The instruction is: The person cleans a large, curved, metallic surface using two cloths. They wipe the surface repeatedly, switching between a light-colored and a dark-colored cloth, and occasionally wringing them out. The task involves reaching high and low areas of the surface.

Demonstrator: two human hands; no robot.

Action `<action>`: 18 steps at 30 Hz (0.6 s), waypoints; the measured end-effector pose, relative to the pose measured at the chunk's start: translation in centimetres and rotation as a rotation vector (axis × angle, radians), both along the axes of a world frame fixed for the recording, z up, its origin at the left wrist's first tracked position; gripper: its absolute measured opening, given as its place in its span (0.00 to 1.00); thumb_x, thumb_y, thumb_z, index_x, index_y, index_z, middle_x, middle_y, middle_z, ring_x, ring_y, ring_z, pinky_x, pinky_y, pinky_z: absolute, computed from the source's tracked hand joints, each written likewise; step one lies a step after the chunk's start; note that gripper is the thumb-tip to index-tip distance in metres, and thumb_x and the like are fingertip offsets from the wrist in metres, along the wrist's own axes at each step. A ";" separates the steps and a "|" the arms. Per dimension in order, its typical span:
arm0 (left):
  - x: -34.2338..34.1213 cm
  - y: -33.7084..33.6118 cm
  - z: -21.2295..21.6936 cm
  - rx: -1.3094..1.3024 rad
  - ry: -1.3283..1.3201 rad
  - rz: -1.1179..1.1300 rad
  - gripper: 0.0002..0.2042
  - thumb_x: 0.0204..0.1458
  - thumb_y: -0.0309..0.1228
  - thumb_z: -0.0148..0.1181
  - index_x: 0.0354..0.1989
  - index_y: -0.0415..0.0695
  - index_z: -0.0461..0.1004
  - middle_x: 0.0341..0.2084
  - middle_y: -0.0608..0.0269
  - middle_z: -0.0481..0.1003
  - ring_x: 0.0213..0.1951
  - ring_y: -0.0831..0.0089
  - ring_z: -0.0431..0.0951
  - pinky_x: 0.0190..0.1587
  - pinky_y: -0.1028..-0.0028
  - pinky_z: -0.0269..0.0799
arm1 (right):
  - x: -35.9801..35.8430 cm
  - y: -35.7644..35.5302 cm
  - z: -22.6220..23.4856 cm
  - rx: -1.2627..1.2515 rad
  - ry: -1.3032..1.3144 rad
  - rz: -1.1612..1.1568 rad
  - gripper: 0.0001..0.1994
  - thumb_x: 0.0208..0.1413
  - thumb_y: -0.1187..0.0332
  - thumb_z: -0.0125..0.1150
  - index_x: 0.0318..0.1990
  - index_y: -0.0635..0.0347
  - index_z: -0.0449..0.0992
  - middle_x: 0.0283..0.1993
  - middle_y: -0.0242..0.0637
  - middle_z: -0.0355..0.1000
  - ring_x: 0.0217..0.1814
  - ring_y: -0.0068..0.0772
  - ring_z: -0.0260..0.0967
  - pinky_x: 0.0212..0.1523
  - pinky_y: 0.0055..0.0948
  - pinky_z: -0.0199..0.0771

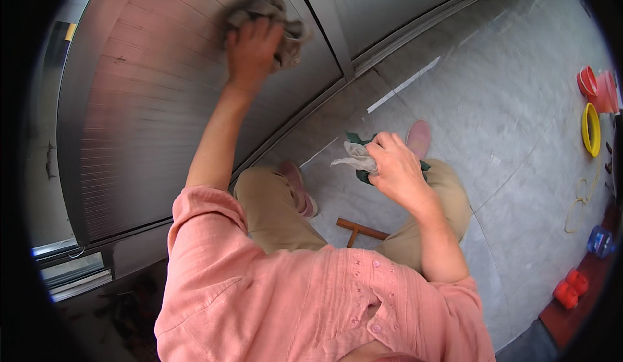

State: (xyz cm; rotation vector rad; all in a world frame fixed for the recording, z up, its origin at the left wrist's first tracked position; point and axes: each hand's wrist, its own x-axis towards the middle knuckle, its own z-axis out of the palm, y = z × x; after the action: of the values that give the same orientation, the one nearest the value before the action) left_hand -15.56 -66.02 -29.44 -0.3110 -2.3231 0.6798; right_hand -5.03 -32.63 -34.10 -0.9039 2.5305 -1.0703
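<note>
Left: ribbed grey panel (149, 115), dark frame. Near the panel's right edge, left hand (253, 47) gripping a bunched grey-brown cloth (289, 34) against the surface; cloth blurred. Next, a pink shoe (295, 183) on the grey floor (519, 148), just off the panel's bottom edge. Brown T-shaped piece (360, 228) lies on the floor. Above the floor, right hand (397, 170) closed around a light grey cloth (359, 159) and dark green material (364, 176). Toward the floor's right edge: red containers (587, 81), yellow ring-shaped object (591, 130), blue object (601, 241).
</note>
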 end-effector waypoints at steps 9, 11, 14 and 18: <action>5.9 0.9 -10.3 0.667 -0.668 0.063 0.18 0.42 0.21 0.61 0.44 0.48 0.76 0.43 0.60 0.74 0.49 0.56 0.72 0.49 0.58 0.69 | -1.6 -1.8 -0.7 -0.765 -0.649 -0.395 0.14 0.47 0.75 0.63 0.43 0.65 0.76 0.40 0.35 0.76 0.40 0.33 0.75 0.39 0.32 0.75; 8.5 3.1 -9.5 0.995 -0.656 0.093 0.17 0.43 0.18 0.59 0.43 0.45 0.76 0.42 0.57 0.75 0.50 0.53 0.72 0.50 0.57 0.69 | -2.8 -1.8 -1.2 -0.945 -0.970 -0.583 0.13 0.50 0.75 0.62 0.44 0.67 0.76 0.39 0.33 0.77 0.35 0.26 0.75 0.38 0.29 0.76; 9.7 2.9 -11.1 1.294 -0.662 0.117 0.20 0.42 0.24 0.61 0.47 0.44 0.76 0.43 0.56 0.77 0.49 0.52 0.75 0.50 0.61 0.71 | -3.2 -3.8 -1.6 -1.104 -1.030 -0.603 0.13 0.51 0.76 0.60 0.45 0.68 0.76 0.40 0.35 0.78 0.38 0.28 0.76 0.43 0.30 0.78; 8.7 1.4 -10.1 1.555 -0.877 0.102 0.22 0.41 0.27 0.62 0.49 0.44 0.76 0.44 0.54 0.80 0.47 0.52 0.78 0.49 0.62 0.72 | -4.3 -5.1 -2.6 -1.218 -1.074 -0.557 0.14 0.52 0.76 0.57 0.47 0.68 0.75 0.44 0.39 0.78 0.43 0.34 0.77 0.51 0.33 0.79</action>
State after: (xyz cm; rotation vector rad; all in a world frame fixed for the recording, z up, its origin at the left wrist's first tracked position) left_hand -6.90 -64.58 -39.59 0.3179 -2.8504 -1.5418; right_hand -9.34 -37.69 -36.67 0.3227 1.0633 -2.4236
